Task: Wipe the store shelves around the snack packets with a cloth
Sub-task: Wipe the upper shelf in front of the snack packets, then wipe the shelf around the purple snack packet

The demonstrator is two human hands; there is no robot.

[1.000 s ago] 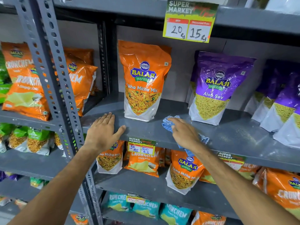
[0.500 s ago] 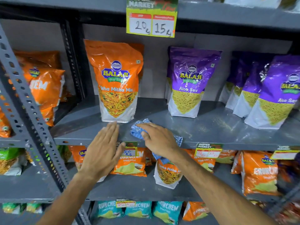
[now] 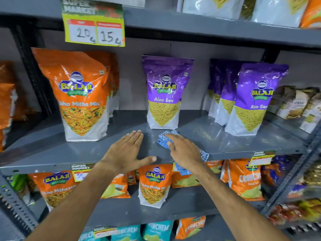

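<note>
A grey metal shelf (image 3: 243, 143) holds upright snack packets. My right hand (image 3: 184, 150) presses a blue checked cloth (image 3: 165, 138) flat on the shelf, just in front of a purple Aloo Sev packet (image 3: 165, 91); part of the cloth hangs over the front edge under my wrist. My left hand (image 3: 126, 152) lies flat and open on the shelf beside it, fingers together, thumb along the front edge. An orange Tikha Mitha Mix packet (image 3: 81, 94) stands to the left of both hands.
More purple packets (image 3: 255, 100) stand at the right, with small brown packets (image 3: 295, 103) beyond them. A yellow price card (image 3: 94, 25) hangs from the shelf above. Lower shelves carry orange (image 3: 154, 183) and teal packets. A perforated upright post (image 3: 13, 206) stands at the lower left.
Both hands and the cloth have slid to the right along the shelf, from in front of the orange packet to in front of the purple one. The view has shifted right as well.
</note>
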